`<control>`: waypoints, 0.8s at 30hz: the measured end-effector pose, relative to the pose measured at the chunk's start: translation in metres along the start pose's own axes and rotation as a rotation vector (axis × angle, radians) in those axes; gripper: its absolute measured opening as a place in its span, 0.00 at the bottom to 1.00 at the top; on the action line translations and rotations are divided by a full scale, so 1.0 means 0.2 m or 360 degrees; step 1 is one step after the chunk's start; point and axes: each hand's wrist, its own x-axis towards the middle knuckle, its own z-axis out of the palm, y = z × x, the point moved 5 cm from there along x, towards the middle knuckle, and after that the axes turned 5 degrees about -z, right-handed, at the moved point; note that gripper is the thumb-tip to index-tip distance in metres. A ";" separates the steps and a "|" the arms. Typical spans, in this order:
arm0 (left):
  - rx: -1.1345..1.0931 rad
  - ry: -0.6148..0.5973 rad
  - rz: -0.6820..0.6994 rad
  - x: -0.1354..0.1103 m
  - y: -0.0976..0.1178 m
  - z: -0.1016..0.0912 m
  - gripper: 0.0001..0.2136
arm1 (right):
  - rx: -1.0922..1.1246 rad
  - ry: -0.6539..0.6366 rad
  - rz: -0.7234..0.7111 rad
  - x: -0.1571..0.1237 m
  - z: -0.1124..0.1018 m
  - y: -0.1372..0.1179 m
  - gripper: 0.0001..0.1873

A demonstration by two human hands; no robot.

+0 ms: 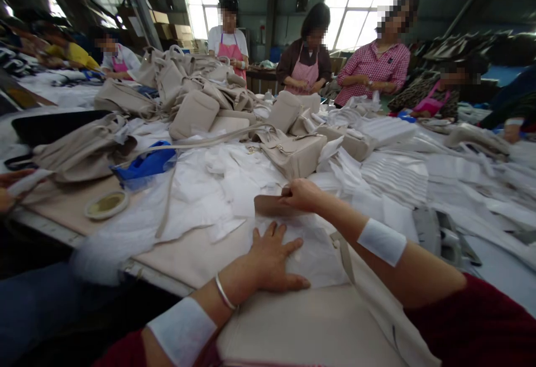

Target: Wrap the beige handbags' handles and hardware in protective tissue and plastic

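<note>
While our left hand (276,261) lies with fingers spread on a thin white sheet (324,261), its grip clasping nothing, our right hand (305,195) has its grip clamped on one end of a brown flat piece (270,205) just beyond the sheet. Beneath the sheet, a beige bag (310,322) lies at the near edge of the table (167,258), its broad face turned up. We judge the work on it to be only partway along: the sheet is laid over its farther part, but the face nearest us is bare, and the brown flat piece has not yet been released. Whether anything is already packed inside, we cannot tell. Toward the far edge, a heap of beige bags (195,113) shows much uncovered material, though we cannot say which of these are finished. Loose white sheets (209,188) lie between that heap and the near edge, so plenty of material seems left. Near the table's left end sits a round roll (106,205), beside a blue bundle (144,163).
</note>
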 end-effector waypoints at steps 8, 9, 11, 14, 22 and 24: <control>-0.0090 0.0215 0.0230 -0.06 0.03 -0.05 0.40 | 0.0512 0.0228 -0.0373 -0.49 0.11 -0.19 0.15; -0.0116 0.0223 0.0283 -0.08 0.03 -0.06 0.38 | 0.0627 0.0247 -0.0359 -0.52 0.14 -0.18 0.15; -0.0149 0.0233 0.0366 -0.11 0.01 -0.07 0.35 | 0.0795 0.0268 -0.0324 -0.57 0.20 -0.16 0.15; -0.0191 0.0217 0.0419 -0.15 -0.02 -0.09 0.31 | 0.0921 0.0242 -0.0285 -0.61 0.25 -0.14 0.15; 0.0207 0.0543 0.0133 -0.27 0.02 -0.16 0.13 | 0.1058 0.0153 -0.0179 -0.59 0.27 -0.05 0.15; 0.0303 0.0640 0.0231 -0.28 0.06 -0.20 0.12 | 0.1013 0.0089 -0.0215 -0.56 0.25 -0.05 0.15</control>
